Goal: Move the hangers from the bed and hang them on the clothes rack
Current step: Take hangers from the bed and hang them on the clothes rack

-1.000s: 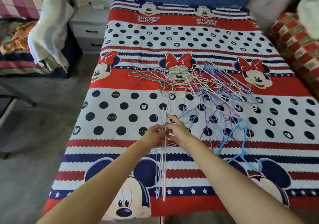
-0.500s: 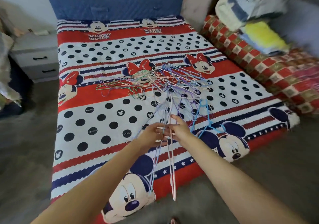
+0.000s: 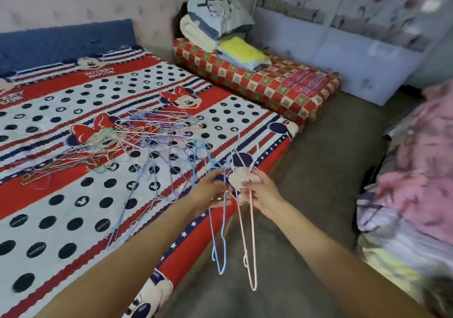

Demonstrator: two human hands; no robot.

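Note:
A tangled pile of thin wire hangers [image 3: 137, 136] in several colours lies on the bed [image 3: 73, 200] with the cartoon mouse cover. My left hand [image 3: 210, 190] grips a light blue hanger [image 3: 220, 239] that dangles past the bed's foot edge. My right hand [image 3: 259, 190] grips a pale pink hanger [image 3: 250, 244] hanging beside it. Both hands are close together over the bed's corner. No clothes rack is in sight.
A red checked mattress [image 3: 264, 84] with folded blankets [image 3: 220, 25] lies beyond the bed on the right. Pink and lilac fabric [image 3: 421, 170] is heaped at the right edge. Grey floor [image 3: 323, 160] runs between them. Wardrobe doors [image 3: 343, 38] stand at the back.
The view has swung right, from the bed's middle to its right foot corner. Both hands have carried the two hangers off the bed toward the floor side.

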